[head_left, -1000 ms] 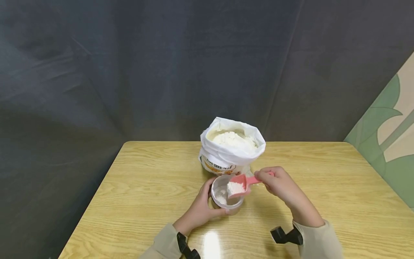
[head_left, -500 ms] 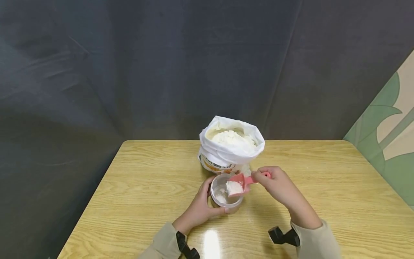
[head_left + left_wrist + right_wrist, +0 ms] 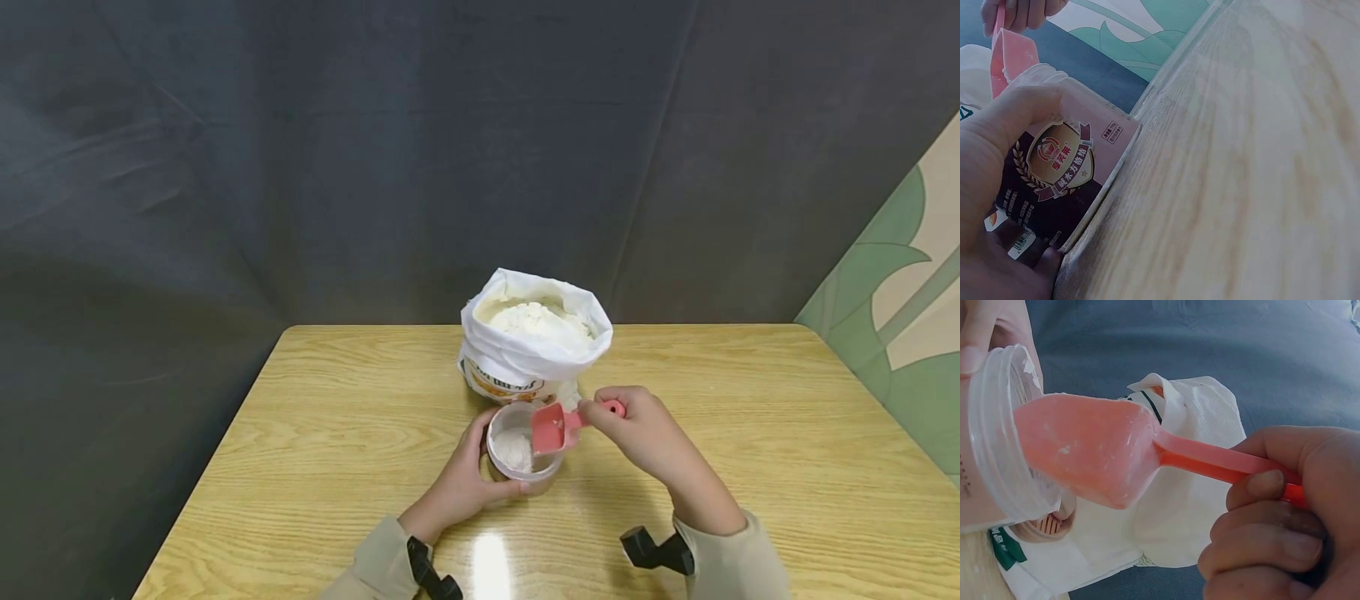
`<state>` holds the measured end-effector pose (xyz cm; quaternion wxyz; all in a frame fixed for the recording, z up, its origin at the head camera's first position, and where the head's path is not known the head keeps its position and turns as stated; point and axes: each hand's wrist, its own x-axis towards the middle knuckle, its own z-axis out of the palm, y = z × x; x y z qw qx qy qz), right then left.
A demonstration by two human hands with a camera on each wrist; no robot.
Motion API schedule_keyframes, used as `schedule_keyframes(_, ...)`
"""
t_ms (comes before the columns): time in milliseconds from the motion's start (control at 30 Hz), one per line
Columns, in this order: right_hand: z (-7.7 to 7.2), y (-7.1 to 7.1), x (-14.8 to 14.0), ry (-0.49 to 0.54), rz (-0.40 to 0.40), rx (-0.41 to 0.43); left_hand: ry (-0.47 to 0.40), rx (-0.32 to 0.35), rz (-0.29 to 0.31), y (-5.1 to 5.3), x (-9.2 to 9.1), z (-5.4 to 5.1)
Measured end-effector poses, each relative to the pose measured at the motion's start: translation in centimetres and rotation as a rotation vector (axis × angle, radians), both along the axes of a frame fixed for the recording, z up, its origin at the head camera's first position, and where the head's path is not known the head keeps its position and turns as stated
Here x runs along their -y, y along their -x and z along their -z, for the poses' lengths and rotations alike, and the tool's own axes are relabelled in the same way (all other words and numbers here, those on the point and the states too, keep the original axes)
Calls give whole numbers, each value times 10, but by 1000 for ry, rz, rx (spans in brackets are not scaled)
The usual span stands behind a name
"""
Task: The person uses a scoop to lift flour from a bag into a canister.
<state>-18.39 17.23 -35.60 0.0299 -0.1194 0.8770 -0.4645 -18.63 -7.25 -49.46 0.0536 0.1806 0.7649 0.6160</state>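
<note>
Pink scoop [image 3: 550,429]: bowl over the mouth of the jar [image 3: 1054,156], front edge dipping inside per the right wrist view; can't tell if it touches the rim. Bowl nearly bare, only white specks left. Jar upright, apparently on the worktop [image 3: 337,433], printed label, lidless, white powder [image 3: 514,450] heaped in the bottom. Right hand [image 3: 633,421] grips the scoop handle, fingers curled round it. Left hand [image 3: 468,479] holds the jar, fingers and thumb wrapped round the side. Open white bag [image 3: 525,358] just behind the jar, mouth up, its rim folded down, more powder [image 3: 536,321] inside. Beyond: dark curtain [image 3: 450,167] behind the worktop, leaf-pattern panel [image 3: 892,275] at far right. Beige sleeves [image 3: 738,558] and black wrist mounts [image 3: 660,552] on both arms. Risks, my judgement: powder could spill outside if the scoop tips or swings clear of the mouth with grains clinging; scoop could knock the rim and tilt the jar if the left hand's hold loosens; bag could get bumped, being so close; a brisk shake could puff up fine dust. Count: one scoop, one jar, one bag, two powder heaps (jar, bag), two hands, two sleeves, two wrist mounts, one worktop, one curtain, one panel.
</note>
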Motion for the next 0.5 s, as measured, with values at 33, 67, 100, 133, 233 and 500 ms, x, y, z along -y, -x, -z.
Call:
schedule_keyframes(33, 0, 0, 0, 0, 1, 0, -2, 0, 0, 0, 0, 0)
schedule_keyframes(67, 0, 0, 0, -1, 1, 0, -5, -2, 1, 0, 0, 0)
schedule_keyframes(100, 0, 0, 0, -1, 2, 1, -6, -2, 0, 0, 0, 0)
schedule_keyframes(133, 0, 0, 0, -2, 2, 2, -8, -1, 0, 0, 0, 0)
schedule_keyframes(233, 1, 1, -1, -4, 1, 8, -9, 5, -1, -1, 0, -1)
schedule_keyframes(500, 3, 3, -6, -2, 22, 6, -6, 18, -3, -2, 0, -3)
